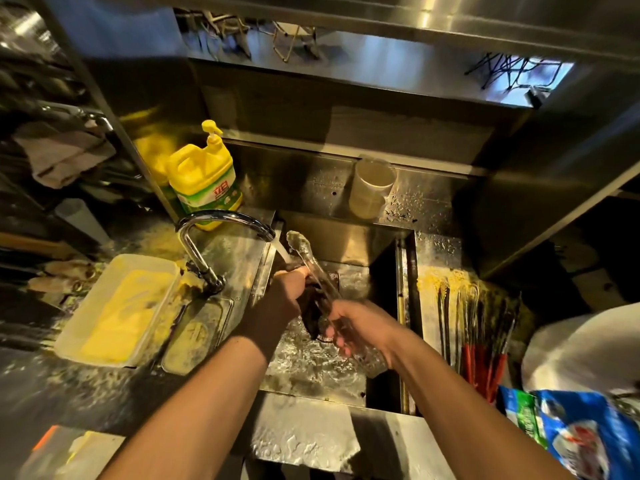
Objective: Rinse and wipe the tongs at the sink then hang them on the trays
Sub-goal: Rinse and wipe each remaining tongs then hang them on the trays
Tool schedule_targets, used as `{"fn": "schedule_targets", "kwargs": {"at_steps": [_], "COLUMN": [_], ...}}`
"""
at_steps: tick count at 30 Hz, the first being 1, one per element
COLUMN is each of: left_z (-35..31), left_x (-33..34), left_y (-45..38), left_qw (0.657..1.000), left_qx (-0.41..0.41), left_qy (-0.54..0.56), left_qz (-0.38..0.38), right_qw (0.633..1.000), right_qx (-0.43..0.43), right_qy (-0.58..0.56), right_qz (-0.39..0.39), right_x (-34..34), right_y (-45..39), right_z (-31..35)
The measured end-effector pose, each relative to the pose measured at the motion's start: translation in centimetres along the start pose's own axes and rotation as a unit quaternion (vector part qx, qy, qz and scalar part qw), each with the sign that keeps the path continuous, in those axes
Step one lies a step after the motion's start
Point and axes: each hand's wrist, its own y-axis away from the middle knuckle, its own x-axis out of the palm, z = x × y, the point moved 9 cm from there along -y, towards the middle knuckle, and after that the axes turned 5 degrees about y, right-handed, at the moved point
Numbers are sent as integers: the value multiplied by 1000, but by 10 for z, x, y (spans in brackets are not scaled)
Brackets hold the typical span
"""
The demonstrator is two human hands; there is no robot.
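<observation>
Step in hand, as I read it: the rinse-and-wipe, midway. Hanging not started.

Tongs [313,268] are over the sink [405,306], tips up near the tap [221,220] spout, handle end low toward the person. Water stream [282,252] runs from the spout and lands at the left hand, just beside the tong arms, not on the tips.

Right hand [356,327] grips the handle end, fingers curled round it. Left hand [289,294] clutches a dark cloth [313,315] bunched against the tong arms, fingers wrapped on it. The cloth hangs down between the two hands.

To do it well:
- Shift the tips into the stream; they look to sit just past it.
- Slide the cloth along the arms from handle to tips, not just squeeze in one spot.
- Rotate with the right hand so both arms and the inner faces get wiped.
- Keep everything low in the basin; the counter [225,251] is already wet and covered in yellow crumbs [162,240].

Risk: wet metal plus a wet cloth means a slippery hold. Keep the right hand firm.

The yellow soap bottle [204,174] is behind the tap, untouched. I can't tell whether residue remains on the tips; too blurred.
</observation>
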Motion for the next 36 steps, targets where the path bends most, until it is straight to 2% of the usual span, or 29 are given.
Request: {"fn": "schedule_targets", "kwargs": {"at_steps": [6, 11, 14, 16, 19, 21, 23, 25, 26, 29, 36], "left_z": [-15, -11, -16, -10, 4, 7, 15, 18, 14, 10, 10], "left_x": [-3, 5, -17, -29, -13, -13, -7, -10, -9, -10, -2], "left_y": [-4, -11, -17, -14, 2, 9, 5, 9, 19, 22, 22], "left_qw": [998, 1000, 993, 988, 989, 987, 974, 960, 975, 975, 984], "left_qx": [13, 25, 69, 73, 40, 56, 32, 16, 37, 30, 33], "left_qy": [51, 5, 1, 35, 135, 151, 218, 276, 207, 213, 168], "left_qz": [-29, -11, -94, -133, -50, -3, 54, 53, 67, 58, 55], "right_qw": [999, 999, 996, 997, 999, 1000, 1000, 999, 999, 998, 997], "right_qx": [-8, 16, 32, 20, -3, 4, 15, 21, 20, 13, 25], "right_qy": [29, 21, 38, 49, 33, -8, -24, -37, -36, 44, 75], "right_qz": [23, 36, 71, 53, 22, 25, 10, -18, -32, -53, -24], "right_x": [-3, -32, -55, -71, -77, -67, -60, -56, -56, -56, -35], "right_y": [5, 18, 29, 32, 26, 20, 14, 10, 7, 4, 5], "right_z": [-7, -18, -24, -22, -12, -9, -10, -12, -13, -13, -10]}}
